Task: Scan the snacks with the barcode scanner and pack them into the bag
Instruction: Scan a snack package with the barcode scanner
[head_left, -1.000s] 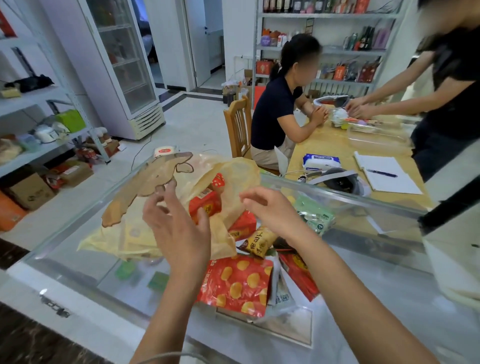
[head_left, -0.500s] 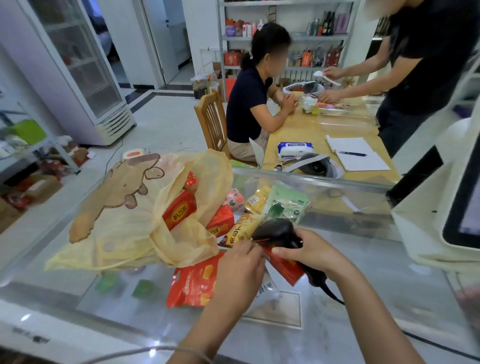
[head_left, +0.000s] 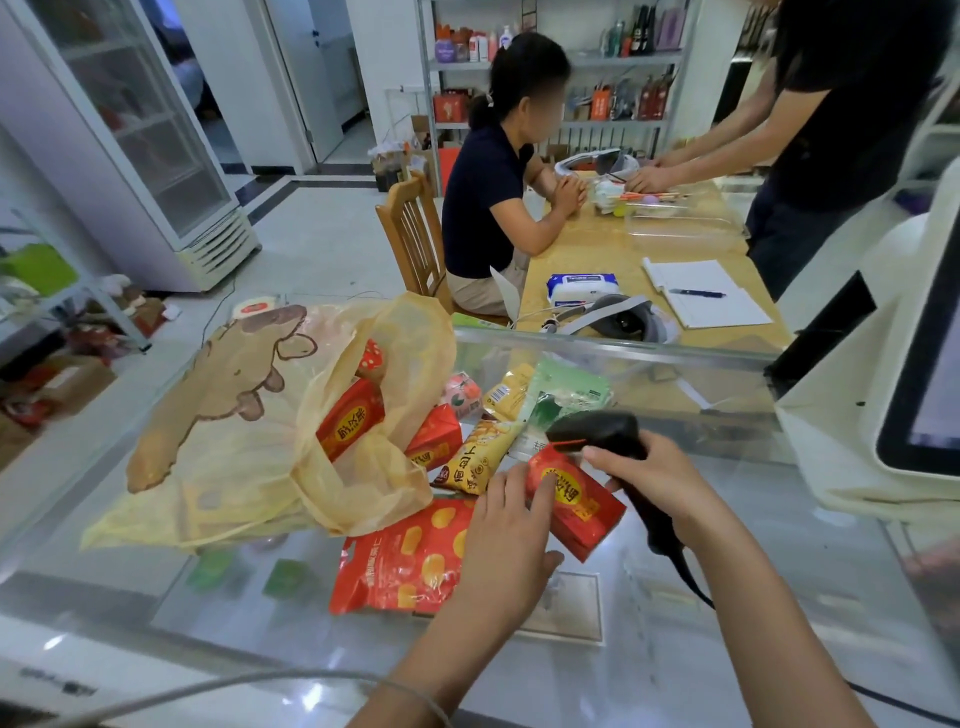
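The right hand (head_left: 660, 478) is clamped round the handle of the scanner (head_left: 597, 431), whose head points left and down, its orange-edged nose just above the near end of a red box (head_left: 576, 499). The scanner's cable (head_left: 680, 566) trails from under that hand toward the person. The left hand (head_left: 506, 525) holds the red box by its left end, fingers (head_left: 543, 488) laid across the top face and the thumb spread below it. The two hands sit close together, the box between them, tilted above the glass counter (head_left: 675, 649).

Under the left hand lies a red pouch (head_left: 400, 558) with yellow dots, flat on the counter. Just beyond the left fingers is a yellow packet (head_left: 480, 457), and past the scanner a green packet (head_left: 569, 389). To the left of both hands the yellow bag (head_left: 270, 421) slumps open toward them, with a second red box (head_left: 350, 418) inside its mouth and a third (head_left: 434, 436) at its rim. Right of the right hand stands a white terminal (head_left: 883, 415).

Beyond the counter, a seated person (head_left: 493, 208) and a standing person (head_left: 831, 130) are at a wooden table (head_left: 597, 249).
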